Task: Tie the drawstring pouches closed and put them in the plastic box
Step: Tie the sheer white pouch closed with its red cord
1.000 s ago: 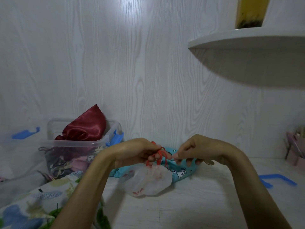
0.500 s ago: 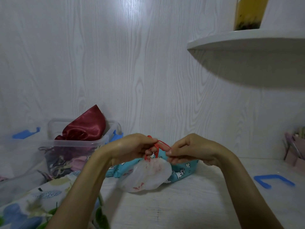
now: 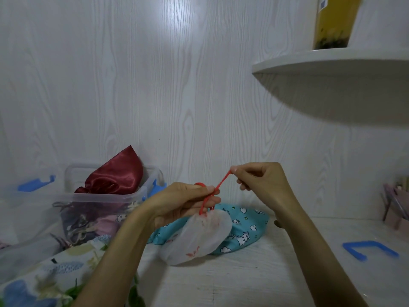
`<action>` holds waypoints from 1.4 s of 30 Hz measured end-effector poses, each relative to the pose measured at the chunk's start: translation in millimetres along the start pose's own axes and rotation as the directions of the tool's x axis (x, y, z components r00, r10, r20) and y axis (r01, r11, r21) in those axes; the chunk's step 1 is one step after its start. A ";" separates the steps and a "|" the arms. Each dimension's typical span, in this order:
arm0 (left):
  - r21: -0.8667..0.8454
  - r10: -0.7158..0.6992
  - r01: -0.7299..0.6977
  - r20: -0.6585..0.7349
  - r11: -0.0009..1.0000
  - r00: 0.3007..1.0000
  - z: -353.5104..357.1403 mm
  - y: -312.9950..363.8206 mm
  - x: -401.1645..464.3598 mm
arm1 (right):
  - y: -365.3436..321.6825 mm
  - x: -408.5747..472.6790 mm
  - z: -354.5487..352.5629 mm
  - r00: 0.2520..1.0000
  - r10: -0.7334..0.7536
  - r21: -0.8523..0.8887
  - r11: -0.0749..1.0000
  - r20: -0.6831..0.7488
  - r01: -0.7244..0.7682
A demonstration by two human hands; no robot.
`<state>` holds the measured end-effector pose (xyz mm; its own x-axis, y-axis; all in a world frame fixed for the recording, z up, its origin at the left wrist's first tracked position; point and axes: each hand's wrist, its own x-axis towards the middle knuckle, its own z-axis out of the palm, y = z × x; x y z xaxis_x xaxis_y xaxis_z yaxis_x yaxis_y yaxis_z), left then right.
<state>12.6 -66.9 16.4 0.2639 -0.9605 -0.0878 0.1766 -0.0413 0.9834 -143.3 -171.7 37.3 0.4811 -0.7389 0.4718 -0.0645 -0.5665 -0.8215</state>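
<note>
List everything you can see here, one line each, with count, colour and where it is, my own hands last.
sheer pouch: one, translucent white with red marks, hanging from the left hand at centre
drawstring: one, red, stretched between both hands
cartoon pouch: one, teal with white figures, lying on the table behind the sheer pouch
satin pouch: one, dark red, on top of the box's contents
plastic box: one, clear, left of centre, holding several pouches
floral fabric: one, pale with blue and green print, bottom left
blue clip: one, on the table at right
shelf: one, white, upper right
yellow container: one, on the shelf
left hand: grip on the pouch neck
right hand: pinching the drawstring end
</note>
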 end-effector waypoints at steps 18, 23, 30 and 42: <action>0.128 0.191 -0.200 0.084 0.971 0.978 -6.8 -0.3 -5.7 | -3.3 -7.5 7.7 0.774 0.091 -0.222 0.973 0.627 0.065; 0.293 0.284 -0.289 0.063 0.911 0.957 -10.4 0.0 -8.2 | 7.5 -4.6 14.4 0.840 0.069 -0.110 0.994 0.538 -0.011; 0.461 0.589 -0.465 -0.169 0.756 0.790 -6.1 -2.2 -5.0 | 9.6 -4.4 16.9 0.879 -0.008 -0.021 1.000 0.476 0.020; 0.628 0.778 -0.558 -0.125 0.542 0.616 -4.2 -8.9 1.7 | 21.3 2.2 27.1 0.834 0.216 0.157 0.929 0.507 -0.336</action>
<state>15.5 -67.1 6.9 0.4180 -0.5892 0.6915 -0.6473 0.3409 0.6818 -120.0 -175.5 12.2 0.8308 -0.5539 0.0537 -0.0846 -0.2210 -0.9716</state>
